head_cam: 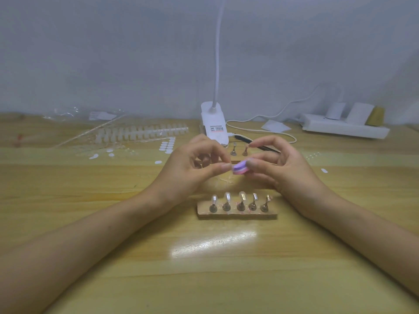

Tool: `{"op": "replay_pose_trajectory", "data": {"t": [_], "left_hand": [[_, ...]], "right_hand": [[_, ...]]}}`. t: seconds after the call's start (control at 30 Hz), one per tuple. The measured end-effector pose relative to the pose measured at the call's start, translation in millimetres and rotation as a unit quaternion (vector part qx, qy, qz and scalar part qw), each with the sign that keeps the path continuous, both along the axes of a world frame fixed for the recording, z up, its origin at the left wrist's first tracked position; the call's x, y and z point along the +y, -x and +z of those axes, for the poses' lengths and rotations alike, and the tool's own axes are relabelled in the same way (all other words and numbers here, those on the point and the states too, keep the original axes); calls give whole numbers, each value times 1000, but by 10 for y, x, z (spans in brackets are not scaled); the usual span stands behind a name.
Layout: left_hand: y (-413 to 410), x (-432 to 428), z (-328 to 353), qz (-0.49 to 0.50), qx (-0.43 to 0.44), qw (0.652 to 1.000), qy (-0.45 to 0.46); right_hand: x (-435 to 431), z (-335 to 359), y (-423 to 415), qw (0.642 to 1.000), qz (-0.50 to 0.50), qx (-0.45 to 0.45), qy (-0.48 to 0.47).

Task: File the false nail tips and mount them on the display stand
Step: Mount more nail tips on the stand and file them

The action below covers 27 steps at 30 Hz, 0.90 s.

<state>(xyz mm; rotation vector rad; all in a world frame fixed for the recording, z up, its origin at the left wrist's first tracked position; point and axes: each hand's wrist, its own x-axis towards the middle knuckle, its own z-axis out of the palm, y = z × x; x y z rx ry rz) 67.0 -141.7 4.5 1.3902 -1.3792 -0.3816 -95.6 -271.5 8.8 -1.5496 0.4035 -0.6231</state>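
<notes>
Two bare forearms come in from the bottom corners, cut off by the frame edge, and meet above the display stand (237, 214), which lies on the wooden counter (204, 268).

Just beyond the stand, the right hand (281, 169) pinches a small purple-and-pink file block (240, 169) between thumb and forefinger. The left hand (192, 171) has its thumb and forefinger closed together against the block's left edge. Any nail tip between them is too small and blurred to make out, so what it holds cannot be told.

The stand carries five little posts. The three on its left bear clear false nail tips (227, 197). The two on its right show only small shiny tops, hard to read.

Behind the stand, a second stand (238, 161) is mostly hidden by the hands, with two posts showing. Farther back and left of the stand lies a strip of unused nail tips (140, 132). Straight behind the stand is a white clip lamp (214, 123), its neck running out of the top. Far back to the stand's right is a power strip (344, 128).
</notes>
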Motion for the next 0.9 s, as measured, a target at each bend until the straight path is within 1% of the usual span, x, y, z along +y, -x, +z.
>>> {"op": "replay_pose_trajectory", "data": {"t": [0.23,0.3,0.37,0.43,0.47,0.57,0.63,0.7,0.8,0.83,0.9], "left_hand": [[-3,5,-1,14,11,1000,8],[3,1,-2,8,-7,1000,-2],[16,-1,1,-2,-21,1000,-10],[9,-6,-1,6,-6,1000,-5],[4,-2,0,11,2,1000,-1],[8,4,2,5,-10,1000,-1],[19,2,5,-3,-16,1000,-5],[13,-2,6,3,-2,1000,0],[13,1,5,-2,-12,1000,0],[19,3,4,-6,-18,1000,-3],[18,-3,5,-1,-13,1000,-4]], "right_hand": [[-1,16,-6,999,31,17,11],[23,14,-7,998,54,32,27],[23,5,-9,999,40,20,26],[-1,2,-5,1000,4,0,9],[3,7,-4,1000,4,1,8],[52,21,-3,997,57,28,39],[40,17,-6,999,26,5,23],[7,8,3,1000,-2,-7,8],[52,14,-5,997,53,31,43],[51,8,-11,997,48,28,45],[20,3,-6,1000,6,1,20]]}}
